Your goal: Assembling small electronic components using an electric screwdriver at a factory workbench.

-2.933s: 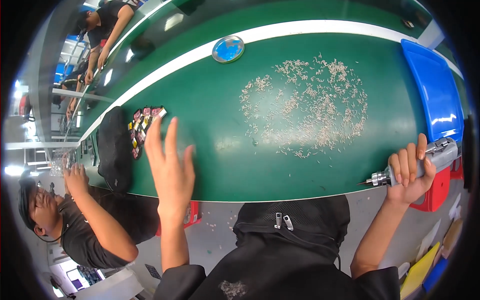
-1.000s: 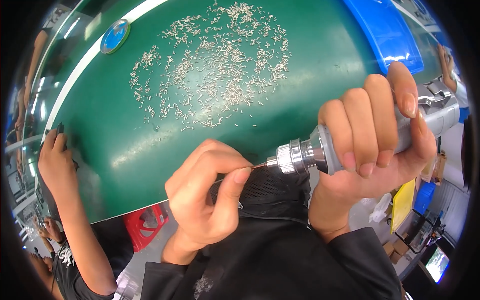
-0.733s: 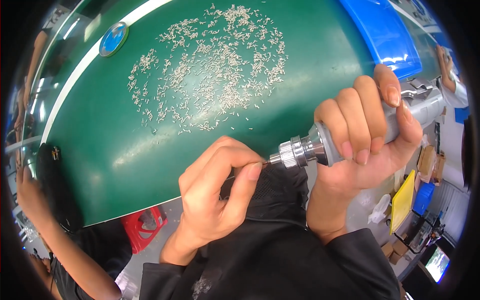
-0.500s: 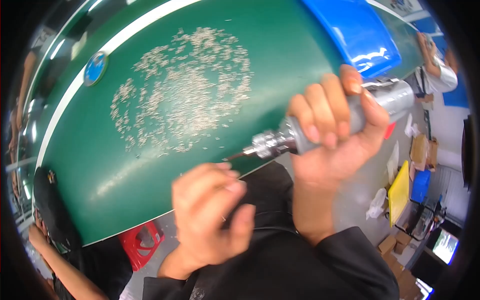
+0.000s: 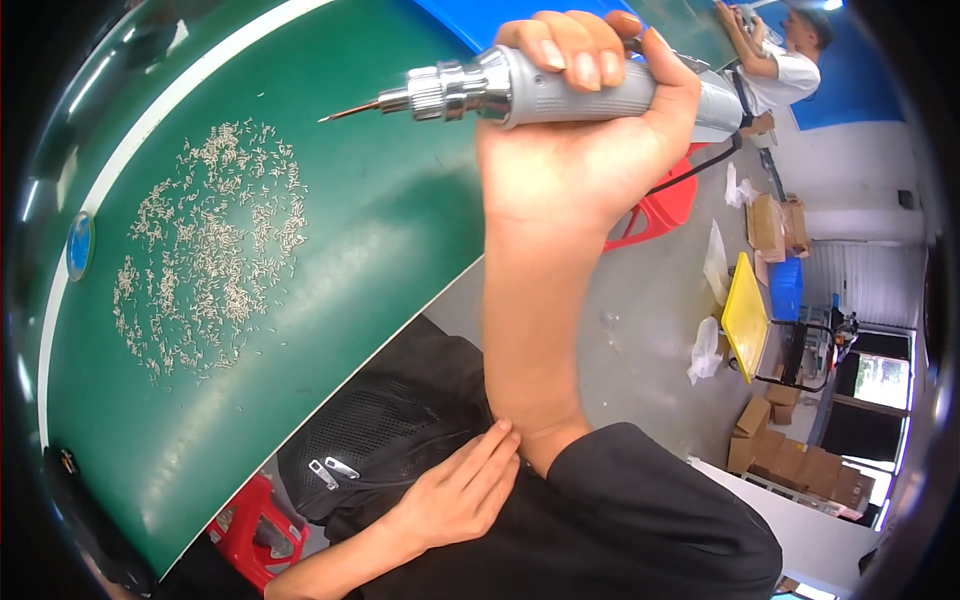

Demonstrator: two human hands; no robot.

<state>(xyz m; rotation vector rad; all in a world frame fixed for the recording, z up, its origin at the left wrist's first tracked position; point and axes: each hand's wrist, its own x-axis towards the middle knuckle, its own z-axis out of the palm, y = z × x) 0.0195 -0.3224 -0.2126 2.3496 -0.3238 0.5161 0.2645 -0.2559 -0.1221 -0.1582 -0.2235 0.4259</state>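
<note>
My right hand (image 5: 590, 130) is raised over the table edge, its fingers wrapped round a grey electric screwdriver (image 5: 590, 92) with a chrome front end. The thin coppery bit points left over the green tabletop, touching nothing. Lower down, my left hand (image 5: 465, 490) lies with fingers stretched out and together, fingertips against my right forearm near the sleeve cuff. It holds nothing. Many small slender silvery pieces (image 5: 215, 250) are scattered in a loose patch on the green table (image 5: 350, 260), left of both hands; their exact kind is too small to tell.
A blue tray (image 5: 455, 18) sits at the table's far edge. At the left rim is a small round blue-topped tin (image 5: 80, 245). A black mesh bag (image 5: 370, 450) rests at my lap. Red stools (image 5: 262, 535), a yellow cart (image 5: 745, 315) and cartons (image 5: 800, 465) stand around; another person (image 5: 780, 70) works at far right.
My right hand has risen with the screwdriver, its bit now well above the table. My left hand has dropped from near the bit to my right forearm. The view has turned rightward.
</note>
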